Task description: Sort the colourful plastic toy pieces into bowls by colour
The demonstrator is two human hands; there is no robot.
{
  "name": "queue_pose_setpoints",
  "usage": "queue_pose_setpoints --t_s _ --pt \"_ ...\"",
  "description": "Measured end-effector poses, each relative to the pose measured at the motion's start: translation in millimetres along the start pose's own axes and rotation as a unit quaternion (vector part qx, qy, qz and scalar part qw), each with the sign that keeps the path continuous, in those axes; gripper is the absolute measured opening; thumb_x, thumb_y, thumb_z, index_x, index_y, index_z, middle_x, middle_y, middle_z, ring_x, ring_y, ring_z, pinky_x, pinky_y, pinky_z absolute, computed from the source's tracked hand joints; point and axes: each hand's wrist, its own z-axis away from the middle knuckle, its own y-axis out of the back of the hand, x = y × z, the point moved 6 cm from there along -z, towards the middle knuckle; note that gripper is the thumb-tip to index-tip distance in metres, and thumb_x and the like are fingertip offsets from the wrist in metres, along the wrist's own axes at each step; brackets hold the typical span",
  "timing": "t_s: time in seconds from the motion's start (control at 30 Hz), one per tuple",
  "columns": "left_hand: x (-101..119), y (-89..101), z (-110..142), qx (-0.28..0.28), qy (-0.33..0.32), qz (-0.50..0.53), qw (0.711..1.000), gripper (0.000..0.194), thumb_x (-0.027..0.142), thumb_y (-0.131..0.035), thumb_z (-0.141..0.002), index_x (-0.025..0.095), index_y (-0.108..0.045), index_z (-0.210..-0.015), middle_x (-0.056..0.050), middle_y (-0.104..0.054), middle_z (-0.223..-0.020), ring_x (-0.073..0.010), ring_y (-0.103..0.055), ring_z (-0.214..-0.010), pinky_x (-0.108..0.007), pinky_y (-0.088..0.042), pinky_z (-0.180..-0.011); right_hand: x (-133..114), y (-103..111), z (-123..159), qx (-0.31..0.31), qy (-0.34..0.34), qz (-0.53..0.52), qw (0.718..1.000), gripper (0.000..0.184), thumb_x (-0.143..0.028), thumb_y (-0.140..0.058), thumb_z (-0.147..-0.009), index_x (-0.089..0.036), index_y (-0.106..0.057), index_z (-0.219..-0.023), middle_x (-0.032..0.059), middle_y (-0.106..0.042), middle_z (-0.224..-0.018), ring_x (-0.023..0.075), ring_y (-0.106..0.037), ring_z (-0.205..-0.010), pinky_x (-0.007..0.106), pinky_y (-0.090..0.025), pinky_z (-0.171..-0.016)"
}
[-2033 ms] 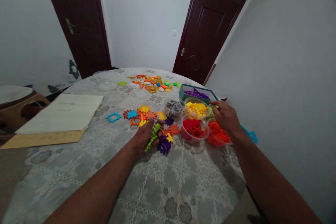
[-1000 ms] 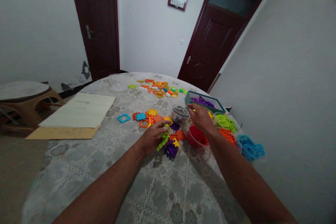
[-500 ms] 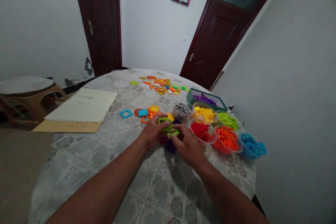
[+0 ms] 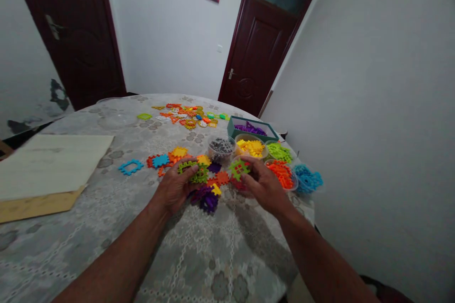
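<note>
My left hand (image 4: 175, 188) is closed on a green frame-shaped building piece (image 4: 199, 173), its thumb across the front. Apart from it, my right hand (image 4: 263, 181) pinches a single green notched building piece (image 4: 239, 169) with small holes, between thumb and fingers. Below and between the hands lie purple building pieces (image 4: 208, 200) with a small yellow one (image 4: 215, 190). Orange pieces (image 4: 222, 178) lie just behind them. A tub of red pieces (image 4: 241, 184) is partly hidden by my right hand.
Tubs of grey (image 4: 221, 146), yellow (image 4: 251, 147), green (image 4: 279, 152), orange (image 4: 282, 173) and blue pieces (image 4: 306, 180) stand at the right. Behind them is a green box (image 4: 232, 131) of purple pieces. Loose pieces (image 4: 190, 124) lie farther back; paper sheets (image 4: 46, 165) lie at the left.
My hands have moved apart; the right now holds one green piece separately from the green piece in the left. The view has turned to the right.
</note>
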Motion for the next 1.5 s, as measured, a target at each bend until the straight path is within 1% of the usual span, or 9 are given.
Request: queue_pose_setpoints --t_s 0.17,0.3,0.5,0.7,0.87,1.07,1.23,1.37,1.5 --pt "-1.1 0.4 0.2 -0.010 0.009 -0.004 1.000 0.039 0.014 -0.085 -0.078 0.017 -0.068 -0.113 -0.010 -0.077 -0.103 -0.0226 -0.077 -0.084 -0.037 -0.070 -0.066 72.1 93.4 -50.5 0.150 -0.082 0.063 0.983 0.056 -0.025 -0.057 -0.092 -0.018 -0.061 -0.147 0.0095 -0.073 -0.118 0.0177 -0.074 -0.081 0.031 -0.061 -0.075" --pt "-1.8 -0.2 0.5 -0.026 0.007 -0.009 1.000 0.042 0.013 -0.084 -0.076 0.017 -0.068 -0.115 -0.011 -0.077 -0.106 -0.0247 -0.078 -0.089 -0.040 -0.071 -0.072 122.4 136.3 -88.6 0.162 -0.179 0.094 0.966 0.064 -0.013 -0.055 -0.088 -0.009 -0.056 -0.152 0.0144 -0.077 -0.114 0.0178 -0.077 -0.079 0.027 -0.063 -0.071" --pt "-2.3 0.4 1.0 -0.019 0.013 -0.033 0.999 0.045 0.014 -0.086 -0.075 0.017 -0.068 -0.116 -0.011 -0.076 -0.105 -0.0256 -0.078 -0.090 -0.043 -0.071 -0.075 157.3 151.1 -120.6 0.136 -0.228 0.153 0.952 0.055 -0.017 -0.063 -0.093 0.000 -0.061 -0.145 0.0159 -0.081 -0.094 0.0221 -0.079 -0.078 0.027 -0.061 -0.072" --pt "-3.2 -2.9 3.0 -0.034 0.015 -0.048 0.998 0.044 0.017 -0.089 -0.075 0.019 -0.069 -0.114 -0.009 -0.075 -0.103 -0.0272 -0.078 -0.093 -0.048 -0.071 -0.078 168.0 151.5 -135.4 0.133 -0.221 0.271 0.927 0.039 -0.029 -0.073 -0.090 -0.009 -0.079 -0.123 0.0213 -0.079 -0.121 0.0310 -0.072 -0.122 0.029 -0.053 -0.097" --pt "-2.5 -5.0 5.2 -0.040 0.019 -0.052 0.998 0.045 0.018 -0.091 -0.073 0.020 -0.069 -0.113 -0.010 -0.076 -0.106 -0.0291 -0.079 -0.095 -0.050 -0.071 -0.078 169.8 150.1 -137.2 0.113 -0.229 0.312 0.915 0.036 -0.029 -0.066 -0.095 -0.007 -0.081 -0.119 0.0236 -0.080 -0.116 0.0323 -0.073 -0.119 0.031 -0.051 -0.097" --pt "-2.2 -5.1 5.1 -0.039 0.015 -0.056 0.998 0.045 0.017 -0.090 -0.074 0.019 -0.069 -0.113 -0.009 -0.075 -0.103 -0.0280 -0.078 -0.093 -0.047 -0.071 -0.077 155.7 153.4 -131.3 0.126 -0.190 0.307 0.924 0.045 -0.015 -0.054 -0.092 -0.009 -0.077 -0.130 0.0175 -0.079 -0.124 0.0261 -0.072 -0.118 0.030 -0.050 -0.102" --pt "-5.4 -5.9 7.3 -0.043 0.023 -0.048 0.998 0.044 0.016 -0.088 -0.076 0.019 -0.068 -0.116 -0.010 -0.074 -0.104 -0.0265 -0.078 -0.090 -0.046 -0.071 -0.077 114.0 135.4 -112.1 0.133 -0.130 0.279 0.942 0.046 -0.018 -0.046 -0.096 -0.014 -0.076 -0.130 0.0125 -0.080 -0.122 0.0238 -0.073 -0.112 0.032 -0.051 -0.103" --pt "-8.0 -8.2 8.8 -0.052 0.025 -0.035 0.998 0.040 0.015 -0.085 -0.079 0.018 -0.068 -0.115 -0.010 -0.073 -0.104 -0.0258 -0.078 -0.088 -0.048 -0.071 -0.077 47.8 80.1 -72.9 0.078 0.004 0.207 0.975 0.036 -0.033 -0.056 -0.099 -0.019 -0.077 -0.126 0.0107 -0.080 -0.119 0.0247 -0.074 -0.097 0.036 -0.056 -0.091" --pt "-10.5 -8.3 9.0 -0.064 0.027 -0.029 0.997 0.041 0.016 -0.086 -0.079 0.018 -0.068 -0.116 -0.011 -0.073 -0.108 -0.0260 -0.078 -0.091 -0.046 -0.070 -0.078 -14.9 3.1 -22.4 -0.047 0.129 0.145 0.980 0.036 -0.032 -0.058 -0.102 -0.023 -0.071 -0.135 0.0101 -0.078 -0.124 0.0260 -0.073 -0.109 0.043 -0.055 -0.100"
